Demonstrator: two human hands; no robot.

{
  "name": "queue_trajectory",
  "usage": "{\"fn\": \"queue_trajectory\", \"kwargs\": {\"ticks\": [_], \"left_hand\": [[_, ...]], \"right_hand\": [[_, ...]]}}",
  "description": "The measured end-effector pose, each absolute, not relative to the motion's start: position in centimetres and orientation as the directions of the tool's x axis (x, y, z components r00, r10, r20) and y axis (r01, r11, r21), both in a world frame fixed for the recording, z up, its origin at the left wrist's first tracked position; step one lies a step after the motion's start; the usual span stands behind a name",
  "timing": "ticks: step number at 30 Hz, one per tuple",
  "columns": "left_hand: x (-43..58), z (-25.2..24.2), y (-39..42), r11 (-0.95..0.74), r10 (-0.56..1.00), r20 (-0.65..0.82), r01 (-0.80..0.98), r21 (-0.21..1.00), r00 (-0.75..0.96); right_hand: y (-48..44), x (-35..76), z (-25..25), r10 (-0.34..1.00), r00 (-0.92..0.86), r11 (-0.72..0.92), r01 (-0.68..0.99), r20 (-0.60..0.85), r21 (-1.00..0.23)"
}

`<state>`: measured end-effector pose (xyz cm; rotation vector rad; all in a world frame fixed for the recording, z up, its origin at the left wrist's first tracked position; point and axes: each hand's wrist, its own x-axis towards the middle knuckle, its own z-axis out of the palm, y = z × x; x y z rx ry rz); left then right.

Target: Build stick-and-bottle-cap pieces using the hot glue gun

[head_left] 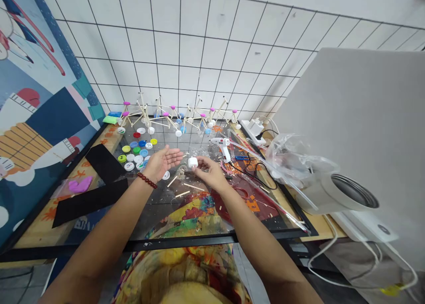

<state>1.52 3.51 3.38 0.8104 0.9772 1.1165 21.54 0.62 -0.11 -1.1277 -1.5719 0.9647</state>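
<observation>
Between the fingertips of my right hand is a small white bottle cap, raised a little over the glass tabletop. My left hand is open, palm turned up and fingers stretched toward the cap, with nothing in it. Loose bottle caps in several colours, such as a green cap, lie left of that hand. Below the hands are scattered thin wooden sticks. A white hot glue gun rests just beyond my right hand.
Stick structures with pink and white caps line the back edge. Black strips and pink clay lie left. A power strip, plastic bags, a cable and a white cylinder are on the right.
</observation>
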Motion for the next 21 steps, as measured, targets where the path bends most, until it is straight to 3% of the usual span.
{"fn": "queue_trajectory", "kwargs": {"ticks": [4,8,13,21], "left_hand": [[1.7,2.3,4.4,0.151,0.986,-0.165,-0.271,0.951,-0.028],[1.9,1.8,4.6,0.063,0.988,-0.092,-0.227,0.972,-0.122],[1.6,1.6,4.2,-0.105,0.98,0.077,-0.151,0.983,-0.181],[1.3,1.4,4.0,-0.147,0.965,0.148,0.021,0.989,-0.216]], "right_hand": [[0.0,20.8,-0.1,0.928,-0.25,0.371,0.666,0.274,-0.647],[-0.5,21.4,0.6,0.936,-0.287,0.349,0.837,0.205,-0.422],[-1.0,23.3,1.6,0.961,-0.265,0.275,0.916,0.076,-0.292],[-0.9,23.2,1.8,0.972,-0.214,0.233,0.93,0.095,-0.285]]}}
